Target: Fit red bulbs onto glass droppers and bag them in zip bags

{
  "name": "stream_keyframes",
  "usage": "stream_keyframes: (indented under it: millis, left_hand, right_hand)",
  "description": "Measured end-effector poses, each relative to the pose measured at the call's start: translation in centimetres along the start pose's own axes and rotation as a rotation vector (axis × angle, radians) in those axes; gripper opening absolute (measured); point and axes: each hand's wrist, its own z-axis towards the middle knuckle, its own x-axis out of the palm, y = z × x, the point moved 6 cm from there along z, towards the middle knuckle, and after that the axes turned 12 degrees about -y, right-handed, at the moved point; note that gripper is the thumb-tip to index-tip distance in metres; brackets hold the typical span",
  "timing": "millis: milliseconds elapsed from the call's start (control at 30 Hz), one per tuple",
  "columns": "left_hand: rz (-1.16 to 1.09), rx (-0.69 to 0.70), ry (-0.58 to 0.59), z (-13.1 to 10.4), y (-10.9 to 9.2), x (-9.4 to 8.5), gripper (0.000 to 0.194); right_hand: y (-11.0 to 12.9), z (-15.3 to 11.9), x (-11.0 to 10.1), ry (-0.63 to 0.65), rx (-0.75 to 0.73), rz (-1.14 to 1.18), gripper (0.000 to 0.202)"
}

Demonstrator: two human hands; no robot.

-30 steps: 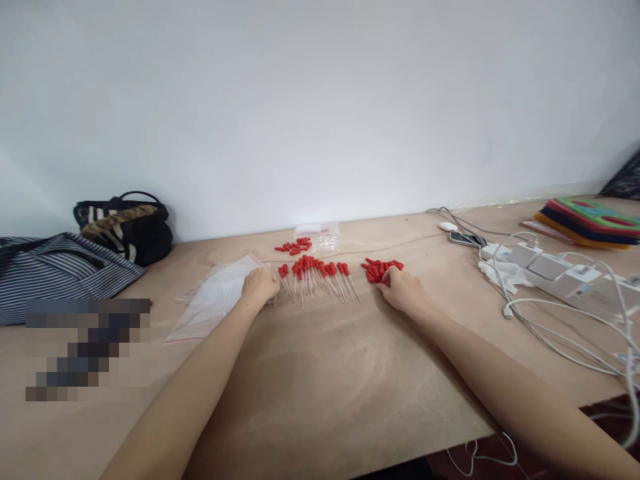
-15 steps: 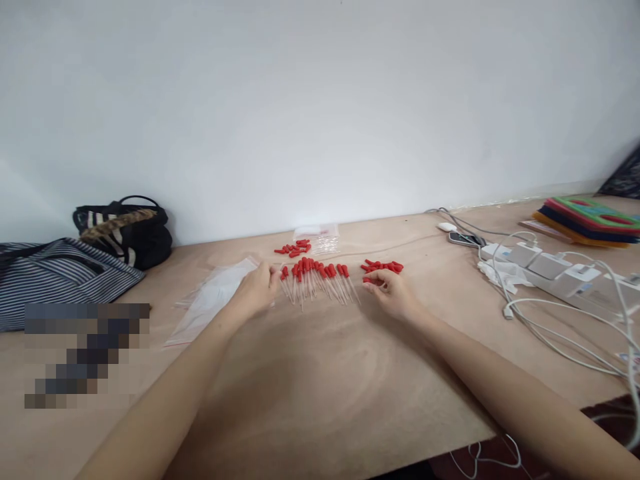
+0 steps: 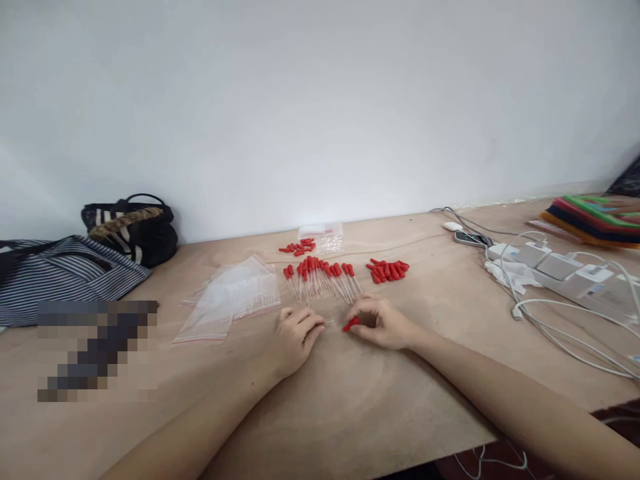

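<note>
My left hand (image 3: 299, 337) is closed around a thin clear tube (image 3: 329, 323), whose end pokes out to the right of the fingers. Facing it, my right hand (image 3: 380, 323) pinches a red rubber bulb (image 3: 353, 323) between thumb and fingers. A small gap separates the tube from the bulb. Just beyond both hands lies a row of droppers (image 3: 325, 275), clear stems toward me and red bulbs away. Loose red bulbs (image 3: 387, 271) form a pile past my right hand. More red bulbs (image 3: 300, 247) lie farther back, beside clear tubes (image 3: 331, 243) on a plastic bag.
Flat zip bags (image 3: 215, 303) overlap left of the droppers. Farther left are a striped bag (image 3: 75, 280) and a black bag (image 3: 150, 233). On the right stand a power strip with white chargers (image 3: 557, 265), trailing cables, and a stack of colourful sheets (image 3: 595, 220).
Both hands have come nearer to me and closer together, in front of the droppers. The left now shows a clear tube; the right has carried a red bulb away from the pile.
</note>
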Motion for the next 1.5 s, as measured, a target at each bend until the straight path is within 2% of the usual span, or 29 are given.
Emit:
stream_keyframes:
  millis: [133, 367, 567, 933, 1267, 1500]
  left_hand:
    - [0.0, -0.018, 0.009, -0.1, 0.0, 0.0, 0.016]
    - [-0.006, -0.022, -0.009, -0.2, -0.2, -0.2, 0.015]
    - [-0.037, 0.01, -0.036, -0.1, -0.6, -0.3, 0.016]
    - [-0.097, 0.025, -0.063, -0.2, -0.7, -0.3, 0.019]
    - [-0.083, -0.003, -0.127, -0.1, -1.3, -0.6, 0.019]
    - [-0.038, -0.063, -0.131, -0.2, -1.4, -0.3, 0.021]
  right_hand:
    - [0.7, -0.1, 0.4, 0.058, -0.105, -0.264, 0.006]
    - [0.7, -0.2, 0.3, -0.006, -0.057, -0.411, 0.013]
    - [0.8, 0.1, 0.8, -0.064, -0.011, -0.295, 0.011]
    - [0.7, -0.1, 1.7, -0.013, -0.022, -0.083, 0.007]
    - [-0.2, 0.0, 1.9, -0.128, 0.05, 0.033, 0.007]
    - [0.9, 0.1, 2.0, -0.18, 0.01, -0.003, 0.009]
